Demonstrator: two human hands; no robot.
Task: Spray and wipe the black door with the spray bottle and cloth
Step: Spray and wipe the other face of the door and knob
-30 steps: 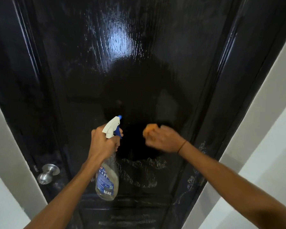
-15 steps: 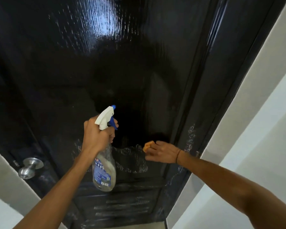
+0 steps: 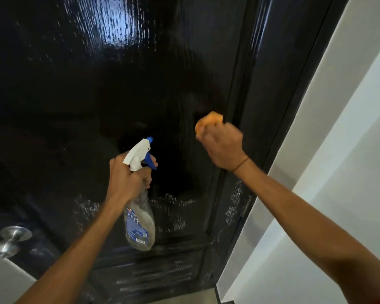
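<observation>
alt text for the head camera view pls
A right hand presses an orange cloth to a glossy black door while the left hand grips a spray bottle. A silver knob sits lower left.

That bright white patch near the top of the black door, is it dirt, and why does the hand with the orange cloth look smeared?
Head view: the patch on the black door is glare, reflected light broken up by the wood grain. Head view: the right hand and orange cloth are motion-blurred, while the left hand and spray bottle look sharper.
</observation>
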